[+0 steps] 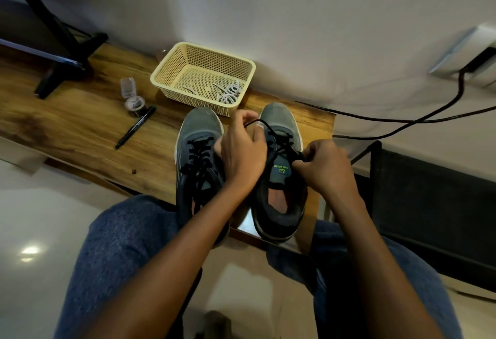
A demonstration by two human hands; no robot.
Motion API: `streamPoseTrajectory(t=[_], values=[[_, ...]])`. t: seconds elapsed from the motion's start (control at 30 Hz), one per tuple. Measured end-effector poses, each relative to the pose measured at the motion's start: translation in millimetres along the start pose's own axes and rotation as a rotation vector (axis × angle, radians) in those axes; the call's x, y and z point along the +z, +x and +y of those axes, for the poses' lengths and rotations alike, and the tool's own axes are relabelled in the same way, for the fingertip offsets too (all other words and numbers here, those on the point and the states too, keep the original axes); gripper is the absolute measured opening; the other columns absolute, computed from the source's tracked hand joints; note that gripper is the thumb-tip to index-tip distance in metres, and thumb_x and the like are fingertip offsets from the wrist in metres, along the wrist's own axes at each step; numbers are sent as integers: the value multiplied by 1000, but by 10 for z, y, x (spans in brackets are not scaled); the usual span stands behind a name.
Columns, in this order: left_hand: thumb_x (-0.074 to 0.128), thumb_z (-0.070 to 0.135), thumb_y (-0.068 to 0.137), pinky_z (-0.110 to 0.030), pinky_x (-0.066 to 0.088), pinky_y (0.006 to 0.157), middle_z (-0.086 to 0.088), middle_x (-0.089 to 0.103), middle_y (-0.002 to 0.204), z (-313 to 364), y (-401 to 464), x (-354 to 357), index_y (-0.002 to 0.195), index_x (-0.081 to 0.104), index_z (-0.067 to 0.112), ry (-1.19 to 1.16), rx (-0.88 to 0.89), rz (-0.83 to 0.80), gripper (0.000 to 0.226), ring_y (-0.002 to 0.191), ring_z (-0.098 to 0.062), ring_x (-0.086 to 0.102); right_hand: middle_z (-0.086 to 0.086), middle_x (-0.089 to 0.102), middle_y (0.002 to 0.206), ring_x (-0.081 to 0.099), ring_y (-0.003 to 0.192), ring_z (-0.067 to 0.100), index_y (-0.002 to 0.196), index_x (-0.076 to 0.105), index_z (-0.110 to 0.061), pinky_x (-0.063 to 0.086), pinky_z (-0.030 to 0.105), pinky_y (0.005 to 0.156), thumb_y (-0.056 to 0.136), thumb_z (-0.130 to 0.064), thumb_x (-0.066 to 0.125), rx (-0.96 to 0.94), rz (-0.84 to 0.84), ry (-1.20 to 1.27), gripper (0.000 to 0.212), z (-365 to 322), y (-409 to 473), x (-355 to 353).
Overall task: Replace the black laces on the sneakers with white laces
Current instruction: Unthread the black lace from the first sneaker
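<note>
1. Two hands work the right-hand sneaker (pixel 279 175). Left hand (pixel 243 151) is curled, finger and thumb pinching a loop of black lace (pixel 271 134) near the toe end of the eyelets.
2. Right hand (pixel 326 167) is curled at the tongue, fingertips pinching the same black lace where it meets the upper eyelets.
3. Lace on this shoe is loose, partly threaded; the tongue shows a green logo patch.
4. Left-hand sneaker (pixel 198 156) stands just beside it, touching or nearly so, toes pointing away from the person. Its black lace (pixel 197 157) is fully threaded and tied.
5. Both sneakers sit on the near edge of a wooden table (pixel 80 124), heels overhanging toward the knees in blue jeans (pixel 115 244).
6. Beige plastic basket (pixel 201 75) stands just beyond the toes, against the wall; white laces (pixel 229 94) lie bundled in its right near corner.
7. Left of the basket: a small clear container (pixel 132 97) with its lid flipped up, and a black marker pen (pixel 135 128) lying diagonally beside it.
8. Black cables (pixel 402 121) run along the wall at right.
</note>
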State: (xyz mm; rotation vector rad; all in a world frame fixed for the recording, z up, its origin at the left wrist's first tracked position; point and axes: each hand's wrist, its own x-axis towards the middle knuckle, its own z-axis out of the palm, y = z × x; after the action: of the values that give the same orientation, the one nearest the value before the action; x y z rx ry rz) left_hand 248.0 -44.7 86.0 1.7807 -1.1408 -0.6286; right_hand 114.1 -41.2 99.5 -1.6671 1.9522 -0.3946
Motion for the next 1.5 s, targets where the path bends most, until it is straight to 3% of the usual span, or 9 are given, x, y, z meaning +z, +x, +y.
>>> streamPoseTrajectory(t=[0.17, 0.43, 0.57, 0.7, 0.83, 1.0, 1.3, 1.4, 1.5], values=[[65, 38, 83, -47, 0, 111, 7, 43, 147, -50, -95, 69, 141, 39, 32, 565, 421, -265, 64, 143, -22, 21, 12, 62, 76, 64, 75, 30, 75, 57, -10, 51, 37, 60, 78, -21, 67, -19, 10, -23, 15, -5, -2, 4], [69, 29, 84, -44, 9, 108, 7, 73, 90, -147, -116, 127, 89, 75, 24, 639, 633, -95, 9, 109, -16, 59, 8, 63, 80, 63, 78, 25, 83, 61, -9, 57, 40, 66, 79, -22, 69, -36, -20, -41, 15, -63, -37, 5], [67, 24, 87, -35, 31, 99, 4, 72, 86, -111, -129, 115, 90, 74, 21, 395, 525, -77, 9, 86, -15, 64, 10, 65, 76, 66, 74, 28, 78, 62, -8, 58, 45, 68, 78, -19, 69, -7, -13, 16, 12, -30, -29, -38], [66, 14, 88, -15, 46, 66, 11, 66, 81, -10, -80, 86, 89, 71, 17, -129, 56, -30, 7, 70, 5, 59, 9, 64, 77, 64, 75, 27, 76, 62, -10, 57, 43, 69, 79, -20, 68, -13, 8, 20, 12, -30, -25, -55], [58, 15, 90, -30, 50, 85, 6, 67, 109, -39, -114, 106, 110, 66, 23, -5, 158, -108, 23, 100, -9, 61, 8, 64, 80, 63, 78, 26, 82, 62, -10, 55, 39, 68, 80, -21, 69, -22, -6, -18, 13, -42, -19, -17], [61, 28, 83, -40, 13, 116, 7, 62, 126, -56, -97, 117, 119, 66, 28, 454, 476, -177, 36, 131, -16, 41, 8, 61, 76, 60, 76, 27, 82, 61, -8, 40, 29, 57, 80, -19, 66, -33, -4, -69, 12, -43, -16, -8], [62, 20, 89, -37, 12, 117, -4, 70, 86, -142, -114, 145, 89, 69, 13, 539, 598, -188, 9, 87, -20, 64, 9, 65, 79, 66, 76, 26, 81, 63, -9, 58, 45, 69, 79, -18, 70, 6, -22, 7, 12, -58, -30, -10], [56, 15, 93, -35, 46, 91, -8, 66, 85, -101, -165, 124, 94, 62, 8, 315, 500, -195, 9, 77, -23, 61, 11, 66, 79, 66, 76, 27, 79, 62, -9, 58, 46, 69, 79, -19, 69, 19, -9, 42, 12, -46, -27, -29], [53, 14, 95, -26, 40, 58, -4, 62, 84, -77, -184, 128, 98, 55, 9, 145, 361, -134, 6, 72, -16, 58, 10, 66, 81, 66, 77, 27, 80, 63, -10, 58, 45, 71, 79, -21, 70, 25, -1, 34, 12, -37, -29, -36]])
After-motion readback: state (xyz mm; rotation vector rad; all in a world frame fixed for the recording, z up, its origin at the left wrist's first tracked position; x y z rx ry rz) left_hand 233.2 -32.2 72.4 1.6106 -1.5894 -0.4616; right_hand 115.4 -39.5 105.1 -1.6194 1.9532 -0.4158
